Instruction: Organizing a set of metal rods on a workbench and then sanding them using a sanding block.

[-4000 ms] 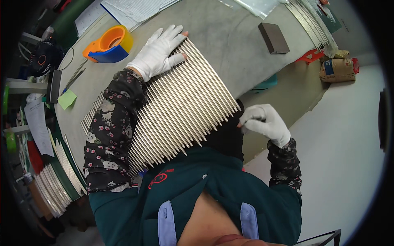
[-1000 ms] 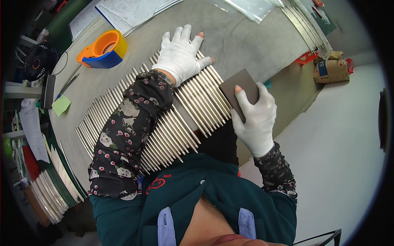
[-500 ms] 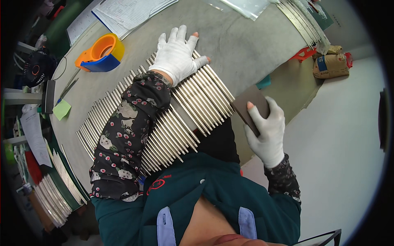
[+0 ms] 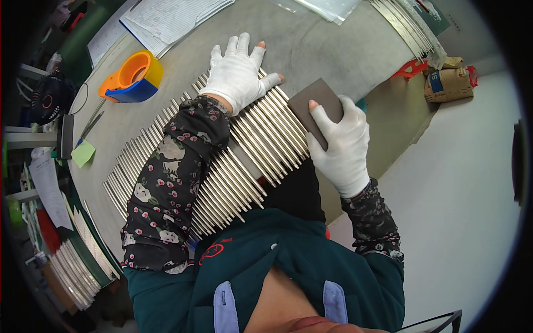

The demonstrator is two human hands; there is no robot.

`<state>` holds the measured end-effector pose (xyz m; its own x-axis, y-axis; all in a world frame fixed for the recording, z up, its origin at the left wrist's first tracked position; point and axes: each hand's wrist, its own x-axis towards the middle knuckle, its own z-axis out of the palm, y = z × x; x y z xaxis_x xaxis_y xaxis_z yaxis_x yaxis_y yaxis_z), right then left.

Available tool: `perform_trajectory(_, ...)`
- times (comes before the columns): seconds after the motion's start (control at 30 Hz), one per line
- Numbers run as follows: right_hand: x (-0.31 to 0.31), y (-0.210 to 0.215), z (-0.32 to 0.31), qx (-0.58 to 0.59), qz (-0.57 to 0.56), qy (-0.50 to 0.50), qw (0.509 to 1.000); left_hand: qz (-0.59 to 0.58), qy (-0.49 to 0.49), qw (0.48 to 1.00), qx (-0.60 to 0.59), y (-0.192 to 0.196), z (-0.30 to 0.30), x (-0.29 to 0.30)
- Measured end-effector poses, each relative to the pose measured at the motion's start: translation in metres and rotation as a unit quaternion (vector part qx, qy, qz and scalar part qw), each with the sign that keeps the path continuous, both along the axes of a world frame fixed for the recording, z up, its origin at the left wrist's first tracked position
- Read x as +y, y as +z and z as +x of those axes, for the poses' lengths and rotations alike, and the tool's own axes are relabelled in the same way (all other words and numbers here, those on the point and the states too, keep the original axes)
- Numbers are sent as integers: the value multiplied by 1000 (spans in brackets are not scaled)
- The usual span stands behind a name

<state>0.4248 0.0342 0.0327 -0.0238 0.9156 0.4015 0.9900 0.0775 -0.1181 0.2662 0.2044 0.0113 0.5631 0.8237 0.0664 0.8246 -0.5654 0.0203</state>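
Observation:
A row of thin, shiny metal rods (image 4: 272, 125) lies side by side across the grey table, their near ends jutting past its edge. My left hand (image 4: 236, 75), in a white glove with some bare fingertips, rests flat on the far ends of the rods, fingers spread. Its forearm, in a patterned sleeve, crosses over the row and hides part of it. My right hand (image 4: 343, 145), gloved likewise, grips a dark grey-brown block (image 4: 317, 102) that looks like a sanding sponge. The block is at the right end of the row, against or just beside the last rods.
An orange, yellow and blue tape dispenser (image 4: 135, 77) stands at the left, with tweezers (image 4: 91, 126) and a green sticky note (image 4: 83, 154) nearby. Papers (image 4: 166, 22) lie at the back. More metal strips (image 4: 402, 25) are at the far right, near a brown bag (image 4: 449, 84).
My right hand has moved left and away from me, bringing the block up beside the right end of the rods. My left hand stays pressed on the rods.

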Motion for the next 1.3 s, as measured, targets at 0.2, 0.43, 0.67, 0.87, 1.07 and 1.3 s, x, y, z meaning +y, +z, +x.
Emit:
perform_trajectory(0.2,-77,8,40,57,-54,-16,997,-17,3,1000,16,6,-1,-5)
perform_trajectory(0.43,-72,15,21,86,-15,-11,996,7,-11,1000,0,0,-3,-3)
perform_trajectory(0.67,-69,12,8,91,-49,6,995,13,-11,1000,-13,0,-9,-7)
perform_trajectory(0.87,-63,7,-1,70,-48,21,996,28,-9,999,-19,-1,-12,-10)
perform_trajectory(1.07,-15,5,-29,30,-34,19,999,7,-13,1000,-15,5,-9,-7)
perform_trajectory(1.3,-94,18,13,53,-89,-13,995,-7,-5,1000,-11,5,-10,-9)
